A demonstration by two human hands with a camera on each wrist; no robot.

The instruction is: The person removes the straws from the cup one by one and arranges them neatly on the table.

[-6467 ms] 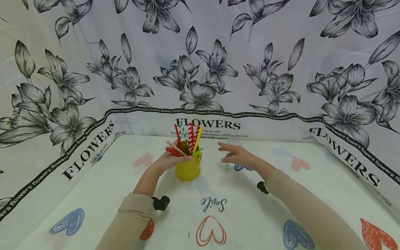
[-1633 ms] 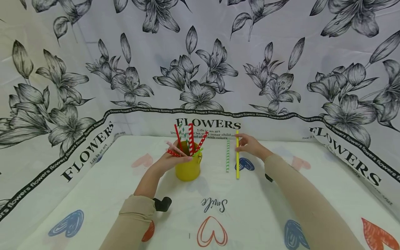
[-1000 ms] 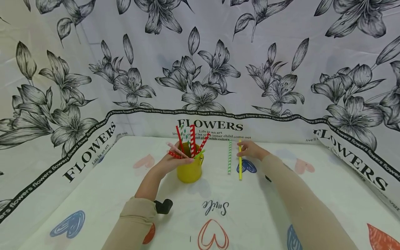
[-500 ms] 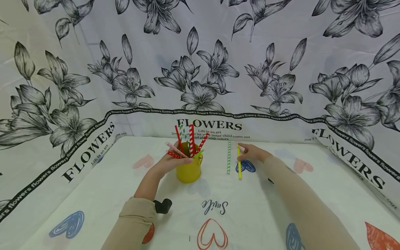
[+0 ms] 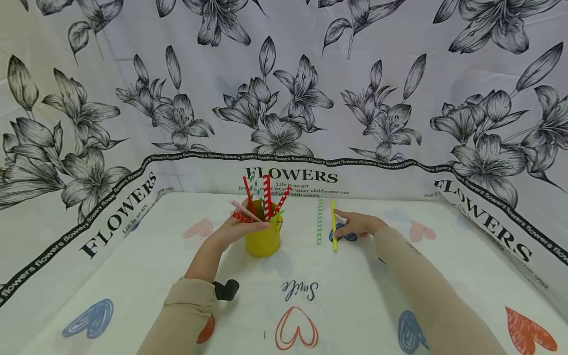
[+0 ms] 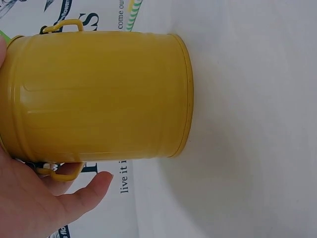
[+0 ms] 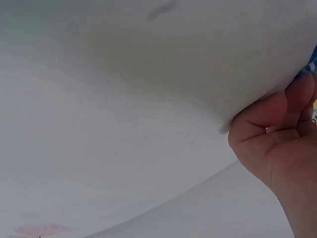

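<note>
My left hand holds the yellow bucket by its rim. In the left wrist view, the bucket lies across the frame with small side loops, my thumb and fingers at its top end. Several straws stand in it, among them a red-and-white striped straw and a red dotted straw. On the cloth to the right lies a green-and-white striped straw. Beside it is a yellow straw, touched along its right side by the spread thumb and finger of my right hand. The right wrist view hides the straws.
A white cloth printed with hearts and lettering covers the table. Behind it hangs a flower-printed curtain with a black lettered band. A dark wrist-camera mount sits by my left cuff.
The yellow straw, in the bucket at first, was carried right by my right hand and now lies beside the green straw. The right hand's pinch has loosened. My left hand stays on the bucket.
</note>
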